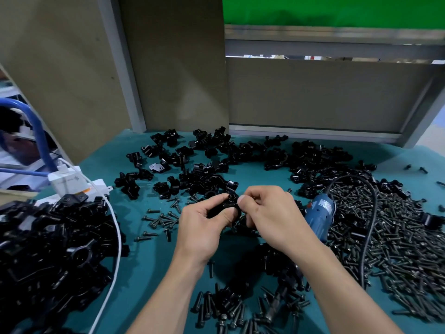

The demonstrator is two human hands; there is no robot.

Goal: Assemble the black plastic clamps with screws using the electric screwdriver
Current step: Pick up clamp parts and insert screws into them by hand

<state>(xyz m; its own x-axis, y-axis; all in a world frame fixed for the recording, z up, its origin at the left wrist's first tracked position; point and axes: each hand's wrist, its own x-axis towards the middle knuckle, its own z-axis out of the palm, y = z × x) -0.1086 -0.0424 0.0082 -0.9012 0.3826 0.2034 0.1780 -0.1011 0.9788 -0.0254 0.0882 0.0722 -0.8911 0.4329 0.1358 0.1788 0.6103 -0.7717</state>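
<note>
L hand (204,220): left of electric screwdriver (320,213), fingers curled round black clamp (228,205) | R hand (267,213): just beside screwdriver, thumb + forefinger pinch clamp top

clamp parts (216,160) 12 o'clock | screw heap (397,249) 3–4 | electric screwdriver (320,213) 3, on heap's edge | clamp pile (53,249) 8–9 | power strip (72,182) 10

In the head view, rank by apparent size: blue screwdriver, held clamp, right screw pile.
1. right screw pile
2. blue screwdriver, partly hidden
3. held clamp, mostly covered
</note>
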